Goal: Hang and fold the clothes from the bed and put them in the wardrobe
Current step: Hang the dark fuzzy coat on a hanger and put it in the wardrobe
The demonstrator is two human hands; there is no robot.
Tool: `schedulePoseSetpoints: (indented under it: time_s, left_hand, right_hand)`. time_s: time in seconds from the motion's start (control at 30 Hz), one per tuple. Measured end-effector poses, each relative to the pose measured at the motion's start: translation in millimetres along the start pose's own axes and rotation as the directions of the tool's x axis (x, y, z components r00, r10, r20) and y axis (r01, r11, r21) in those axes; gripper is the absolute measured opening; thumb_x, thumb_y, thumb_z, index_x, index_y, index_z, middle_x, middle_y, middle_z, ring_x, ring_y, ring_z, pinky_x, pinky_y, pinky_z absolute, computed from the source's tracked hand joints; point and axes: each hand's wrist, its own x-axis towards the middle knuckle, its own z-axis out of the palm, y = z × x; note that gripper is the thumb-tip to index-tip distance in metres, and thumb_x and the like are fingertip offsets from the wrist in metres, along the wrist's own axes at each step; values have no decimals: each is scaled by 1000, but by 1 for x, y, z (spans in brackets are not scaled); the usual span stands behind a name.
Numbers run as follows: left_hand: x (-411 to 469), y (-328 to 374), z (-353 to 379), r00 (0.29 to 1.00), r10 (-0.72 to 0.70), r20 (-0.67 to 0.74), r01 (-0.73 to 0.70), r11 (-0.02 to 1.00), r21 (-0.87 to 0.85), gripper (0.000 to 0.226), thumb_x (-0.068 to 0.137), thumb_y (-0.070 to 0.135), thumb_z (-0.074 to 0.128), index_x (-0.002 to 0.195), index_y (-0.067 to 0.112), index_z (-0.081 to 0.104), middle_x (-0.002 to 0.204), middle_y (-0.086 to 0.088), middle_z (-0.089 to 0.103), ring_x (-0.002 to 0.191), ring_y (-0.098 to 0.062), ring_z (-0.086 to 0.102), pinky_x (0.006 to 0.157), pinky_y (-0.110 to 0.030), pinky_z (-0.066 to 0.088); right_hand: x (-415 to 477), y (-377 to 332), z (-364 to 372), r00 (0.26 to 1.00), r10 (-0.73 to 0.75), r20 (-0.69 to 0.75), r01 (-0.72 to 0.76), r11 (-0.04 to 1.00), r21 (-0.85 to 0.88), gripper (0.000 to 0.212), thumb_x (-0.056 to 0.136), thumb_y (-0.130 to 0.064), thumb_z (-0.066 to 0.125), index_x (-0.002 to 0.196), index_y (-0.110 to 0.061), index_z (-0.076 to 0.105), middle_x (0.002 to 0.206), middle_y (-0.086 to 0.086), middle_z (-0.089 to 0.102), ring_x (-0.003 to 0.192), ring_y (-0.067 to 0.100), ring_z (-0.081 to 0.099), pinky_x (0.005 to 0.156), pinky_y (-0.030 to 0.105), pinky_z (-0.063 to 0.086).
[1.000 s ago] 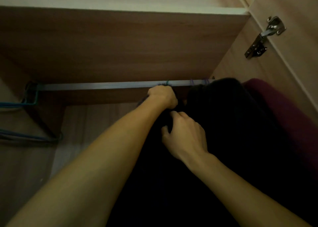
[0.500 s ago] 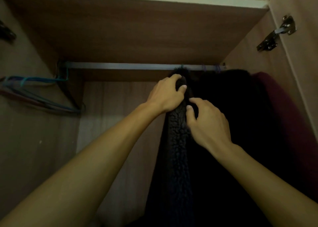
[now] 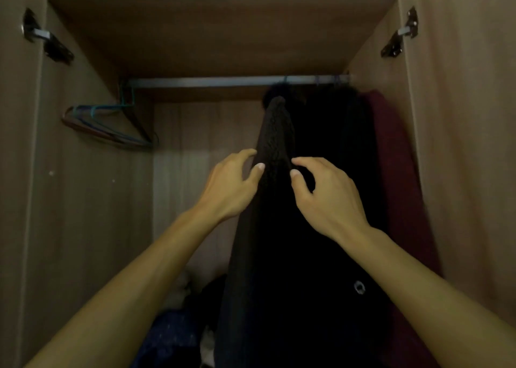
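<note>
Empty hangers (image 3: pixel 111 127) hang at the rail's (image 3: pixel 195 82) left end. The left hand (image 3: pixel 231 186), fingers loosely spread, touches the black coat (image 3: pixel 275 144) (fleecy, hanging from the rail); the right hand (image 3: pixel 326 194), fingers curled open, hovers beside it. A maroon garment (image 3: pixel 391 158) hangs rightmost.
</note>
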Motion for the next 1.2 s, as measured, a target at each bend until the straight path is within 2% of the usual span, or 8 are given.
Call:
schedulePoseSetpoints:
  time_s: [0.37,0.5,0.63,0.8,0.83,0.97,1.07,1.2]
  left_hand:
    - [-154,78,-12,982,-91,167,114,984,-134,51,93,46,44,138,22,47,139,8,48,123,2,39,99,-16,28]
    - [-207,105,-8,966,-89,244,143,966,-216,52,94,49,41,140,25,42,142,11,44,121,6,34,99,-17,28]
    - [-252,123,-3,943,-71,326,179,932,-315,52,93,50,40,140,26,42,141,13,43,121,9,33,94,-6,24]
    - [-308,139,-1,906,-11,423,224,861,-457,53,93,51,39,139,25,44,140,13,45,125,3,38,101,-17,29]
    - [-320,144,0,897,14,443,221,851,-475,53,93,51,39,139,25,44,139,14,45,125,2,38,103,-19,30]
    - [-367,169,4,853,104,511,241,790,-563,50,96,48,41,139,23,45,139,12,46,122,5,39,100,-16,31]
    - [-403,195,7,803,186,566,269,735,-623,53,95,51,40,139,21,46,140,7,47,125,0,41,104,-21,34]
    - [-450,236,0,721,302,624,305,670,-677,57,93,55,38,137,21,47,136,10,46,118,8,35,99,-6,20]
  right_hand:
    - [-114,1,-75,987,91,131,-95,995,31,34,96,-34,46,127,-24,56,128,-7,57,112,7,55,90,22,45]
    - [-167,-3,-102,971,190,142,-188,982,-31,33,97,-32,47,126,-23,57,126,-8,59,109,5,56,88,17,41]
    - [-217,-9,-130,948,279,153,-257,955,-149,33,97,-32,46,126,-22,58,125,-7,60,111,5,56,89,12,37]
    - [-286,-33,-168,908,409,95,-381,897,-223,30,98,-25,47,122,-14,62,121,-1,64,103,-3,50,86,-6,26]
    - [-301,-38,-176,897,435,81,-405,880,-250,30,98,-25,47,121,-14,62,119,0,64,102,-3,51,86,-5,29]
    - [-364,-62,-214,842,538,35,-480,778,-404,31,96,-27,46,119,-16,63,116,1,66,101,15,62,87,27,48]
    - [-407,-85,-246,791,612,-13,-534,680,-502,29,95,-27,47,113,-15,65,110,3,67,97,21,63,81,32,49]
    - [-460,-118,-294,710,700,-78,-605,549,-577,30,95,-31,45,114,-20,65,113,0,66,101,19,62,85,36,50]
